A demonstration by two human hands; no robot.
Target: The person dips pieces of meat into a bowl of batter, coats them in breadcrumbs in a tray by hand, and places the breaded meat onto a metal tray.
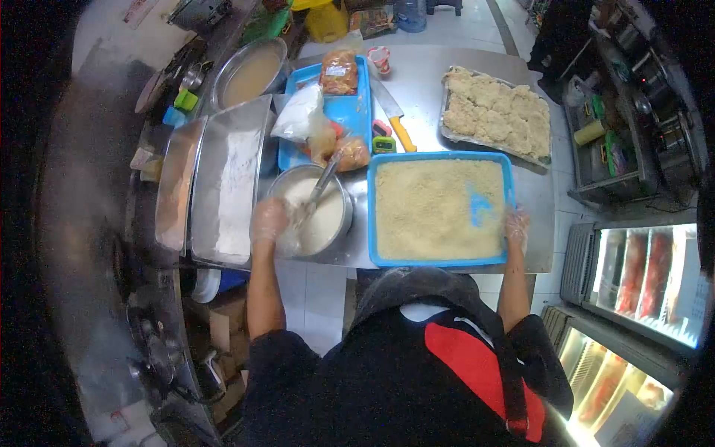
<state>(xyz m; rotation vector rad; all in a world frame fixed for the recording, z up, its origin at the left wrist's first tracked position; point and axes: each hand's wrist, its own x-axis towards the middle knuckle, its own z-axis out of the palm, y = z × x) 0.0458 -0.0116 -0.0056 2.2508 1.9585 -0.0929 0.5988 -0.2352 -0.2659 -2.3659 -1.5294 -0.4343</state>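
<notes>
My left hand [269, 219], in a clear plastic glove, is at the left rim of a round metal pot [348, 216] of white batter. Motion blur smears its fingers, so their grip does not show. A metal ladle [325, 181] leans in the batter, its handle pointing up and right. My right hand [517, 228], also gloved, closes on the right rim of a blue tray [439, 262]. Pale yellow crumbs [436, 208] cover the tray's bottom, except for a bare blue patch at right.
Long metal bins [240, 179] with white powder and brown-orange powder stand at left. Behind are a basin [249, 78] of cloudy liquid, a blue tray with bagged food [339, 72], and a yellow-handled knife [402, 134]. A metal tray of lumpy dough-coloured food [495, 115] sits back right.
</notes>
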